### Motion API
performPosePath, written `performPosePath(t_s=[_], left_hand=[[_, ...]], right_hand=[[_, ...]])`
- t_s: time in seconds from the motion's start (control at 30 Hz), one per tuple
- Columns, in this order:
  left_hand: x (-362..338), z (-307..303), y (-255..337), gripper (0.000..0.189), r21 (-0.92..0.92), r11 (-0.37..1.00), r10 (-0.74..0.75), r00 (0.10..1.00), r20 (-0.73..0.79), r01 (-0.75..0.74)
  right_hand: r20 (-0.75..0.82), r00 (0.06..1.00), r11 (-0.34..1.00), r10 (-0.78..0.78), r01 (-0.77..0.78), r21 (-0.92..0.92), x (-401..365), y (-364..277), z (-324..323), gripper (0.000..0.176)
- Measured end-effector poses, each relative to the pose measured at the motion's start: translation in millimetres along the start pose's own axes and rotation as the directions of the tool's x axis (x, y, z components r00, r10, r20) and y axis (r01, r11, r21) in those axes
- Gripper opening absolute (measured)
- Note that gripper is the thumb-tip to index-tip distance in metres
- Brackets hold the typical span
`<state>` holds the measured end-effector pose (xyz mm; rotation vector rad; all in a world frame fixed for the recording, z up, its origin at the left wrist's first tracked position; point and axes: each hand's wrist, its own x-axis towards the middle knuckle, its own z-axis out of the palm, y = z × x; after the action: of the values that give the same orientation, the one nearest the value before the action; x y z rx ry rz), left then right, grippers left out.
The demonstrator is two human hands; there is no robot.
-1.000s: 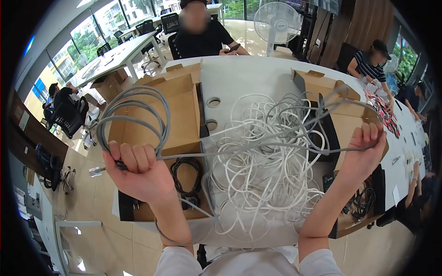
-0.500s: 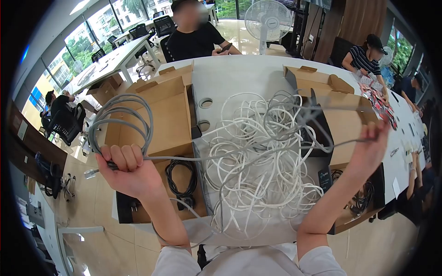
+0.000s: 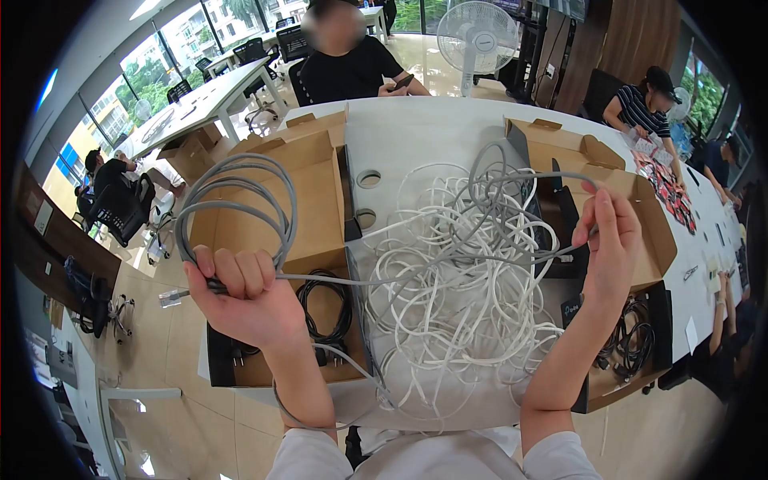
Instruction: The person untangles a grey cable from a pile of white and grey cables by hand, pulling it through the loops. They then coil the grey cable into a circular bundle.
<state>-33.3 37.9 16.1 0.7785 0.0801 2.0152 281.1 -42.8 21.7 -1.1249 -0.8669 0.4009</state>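
Observation:
My left hand (image 3: 244, 308) is closed around a coil of grey network cable (image 3: 290, 212), whose loops stand up above the fist. A clear plug (image 3: 170, 298) on that cable pokes out beside the thumb. From the fist, the cable stretches right across a tangled pile of white cables (image 3: 456, 312) on the table. My right hand (image 3: 610, 244), raised at the right of the pile, pinches a stretch of the grey cable. Between the hands, a loose grey tangle (image 3: 500, 200) lies over the white cables' upper right part.
Open cardboard boxes flank the pile: a left box (image 3: 308, 192) holding a black cable (image 3: 346, 304), and a right box (image 3: 652, 240) with black cables (image 3: 636, 340). Across the white table (image 3: 400, 132) sits a person (image 3: 352, 72) with a phone. Another person (image 3: 640, 108) handles red items.
My right hand has moved inward, toward the pile, with the grey cable. The grey tangle, blurred before, is now sharper. My left hand keeps its grip on the coil, a little further right.

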Motion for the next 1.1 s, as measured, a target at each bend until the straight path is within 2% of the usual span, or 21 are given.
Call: performPosePath(t_s=[0.17, 0.27, 0.3, 0.37, 0.47, 0.57, 0.63, 0.7, 0.77, 0.8, 0.83, 0.9, 1.0, 1.03, 1.1], left_hand=[[-0.5, 0.9, -0.7, 0.03, -0.021, 1.0, -0.012, 1.0, 0.014, 0.013], [-1.2, 0.4, -1.0, 0.029, -0.011, 1.0, -0.024, 0.999, 0.037, 0.025], [-1.1, 0.6, -1.8, 0.029, -0.016, 0.999, -0.028, 0.999, 0.046, 0.028], [-2.6, -0.2, -3.1, 0.029, -0.021, 0.999, -0.038, 0.997, 0.062, 0.04], [-3.9, -0.5, -6.1, 0.029, -0.024, 0.998, -0.05, 0.995, 0.082, 0.052], [-6.0, 1.9, -9.0, 0.029, -0.006, 0.999, -0.053, 0.997, 0.052, 0.053], [-7.0, 1.5, -10.2, 0.029, -0.006, 0.998, -0.06, 0.996, 0.063, 0.061], [-6.7, 1.9, -10.6, 0.028, -0.014, 0.998, -0.064, 0.996, 0.062, 0.065], [-7.7, 2.9, -10.1, 0.028, -0.025, 0.997, -0.071, 0.997, 0.041, 0.073], [-7.6, 3.0, -9.8, 0.028, -0.025, 0.997, -0.072, 0.996, 0.044, 0.073], [-7.1, 3.3, -9.7, 0.028, -0.026, 0.997, -0.071, 0.996, 0.049, 0.073], [-8.1, 2.3, -8.2, 0.028, -0.038, 0.996, -0.084, 0.995, 0.052, 0.086], [-6.7, 2.5, -8.7, 0.027, -0.084, 0.99, -0.105, 0.993, 0.055, 0.11], [-6.7, 2.6, -8.4, 0.027, -0.094, 0.989, -0.115, 0.992, 0.044, 0.119], [-6.6, 3.1, -7.3, 0.027, -0.122, 0.984, -0.123, 0.992, 0.041, 0.127]], right_hand=[[0.114, 0.993, 1.0, 0.017, -0.014, -0.026, -0.8, 6.3, 5.2, 0.02], [0.067, 0.998, 0.991, -0.021, 0.029, -0.13, 0.7, 6.5, 10.6, 0.019], [0.0, 0.992, 0.96, -0.128, 0.124, -0.253, 3.0, 9.7, 12.2, 0.019], [-0.09, 0.932, 0.825, -0.351, 0.262, -0.5, 4.9, 19.7, 14.5, 0.021], [0.04, 0.727, 0.385, -0.685, 0.408, -0.828, -6.7, 2.9, 22.8, 0.022], [0.101, 0.714, 0.443, -0.693, 0.532, -0.721, -39.9, -13.0, 45.8, 0.024], [0.296, 0.685, 0.432, -0.666, 0.678, -0.595, -57.2, -20.1, 53.6, 0.023], [0.469, 0.618, 0.562, -0.631, 0.781, -0.273, -61.8, -20.6, 62.9, 0.024], [0.574, 0.69, 0.768, -0.44, 0.621, -0.158, -69.2, -20.2, 73.0, 0.02], [0.629, 0.697, 0.848, -0.343, 0.518, -0.111, -70.9, -19.1, 75.9, 0.019], [0.7, 0.685, 0.88, -0.203, 0.44, -0.176, -71.0, -14.8, 74.8, 0.018], [0.788, 0.608, 0.899, 0.1, 0.283, -0.333, -72.6, -4.4, 69.9, 0.019], [0.805, 0.435, 0.912, 0.403, -0.116, -0.394, -64.2, -3.8, 78.8, 0.029], [0.824, 0.445, 0.929, 0.351, -0.277, -0.246, -67.9, 4.0, 80.2, 0.035], [0.836, 0.492, 0.833, 0.243, -0.548, 0.08, -75.1, 23.4, 83.7, 0.049]])
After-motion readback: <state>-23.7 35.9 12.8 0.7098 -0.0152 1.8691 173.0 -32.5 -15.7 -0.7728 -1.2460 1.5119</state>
